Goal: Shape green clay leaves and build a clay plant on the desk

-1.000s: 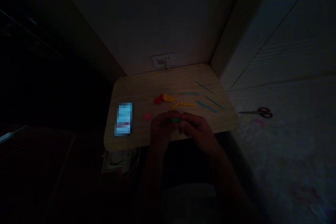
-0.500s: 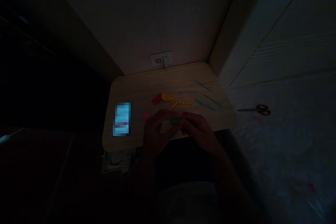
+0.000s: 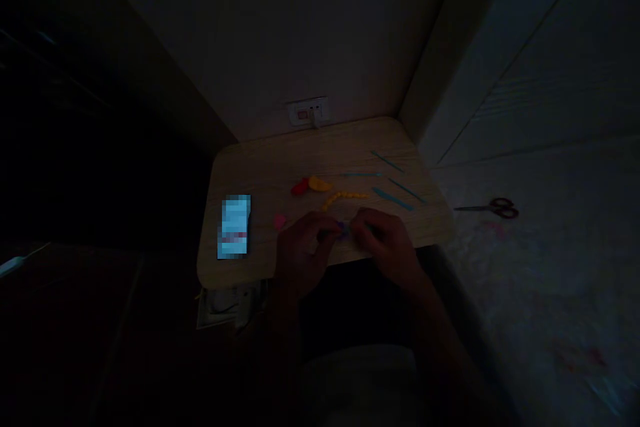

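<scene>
In the dim light, my left hand (image 3: 305, 250) is closed in a pinch near the table's front edge. A small purplish-blue piece (image 3: 343, 229), seemingly modelling clay, shows at its fingertips. My right hand (image 3: 384, 240) has its fingers closed at the other side of that piece, a trace of green showing by them. Just beyond the hands lies a beaded yellow clay strip (image 3: 345, 195). Behind it, a red clay lump (image 3: 300, 187) touches an orange-yellow one (image 3: 319, 184). A pink clay piece (image 3: 280, 221) lies left of my left hand.
Several thin blue-green modelling tools, one a broad blade (image 3: 393, 199), lie on the right of the wooden table (image 3: 260, 160). A lit phone (image 3: 234, 227) is at the left. Scissors (image 3: 493, 207) lie beyond the right edge. A wall socket (image 3: 309, 111) holds a plug.
The green piece between my fingers is mostly hidden now, and a purplish-blue bit shows instead. My right fingers have curled in and shifted slightly right. The view has moved a little.
</scene>
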The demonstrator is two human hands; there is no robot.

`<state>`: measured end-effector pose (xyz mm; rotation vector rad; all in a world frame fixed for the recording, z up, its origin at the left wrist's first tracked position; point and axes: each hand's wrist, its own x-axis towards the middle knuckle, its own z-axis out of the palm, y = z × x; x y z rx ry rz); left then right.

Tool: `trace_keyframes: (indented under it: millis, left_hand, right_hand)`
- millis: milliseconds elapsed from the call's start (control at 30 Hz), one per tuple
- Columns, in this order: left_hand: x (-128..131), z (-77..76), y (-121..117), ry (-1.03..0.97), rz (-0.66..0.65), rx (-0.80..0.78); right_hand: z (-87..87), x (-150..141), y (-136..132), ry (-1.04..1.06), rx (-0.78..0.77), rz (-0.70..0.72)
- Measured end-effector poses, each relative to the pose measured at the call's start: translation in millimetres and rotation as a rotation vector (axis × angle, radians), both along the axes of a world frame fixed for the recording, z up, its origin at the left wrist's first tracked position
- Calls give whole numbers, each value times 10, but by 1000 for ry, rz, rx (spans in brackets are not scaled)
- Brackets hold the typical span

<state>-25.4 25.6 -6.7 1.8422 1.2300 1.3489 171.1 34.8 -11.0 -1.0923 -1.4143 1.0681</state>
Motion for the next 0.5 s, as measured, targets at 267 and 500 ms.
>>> trace_keyframes:
  millis: [267,500]
  left_hand:
    - [-84,-185,97,-295,318,-133]
    - [-9,-268,118,-197,198,-154]
  right_hand:
    - [-251,166,140,237,-79,-533]
    - [-124,-33,39,236,-138,-288]
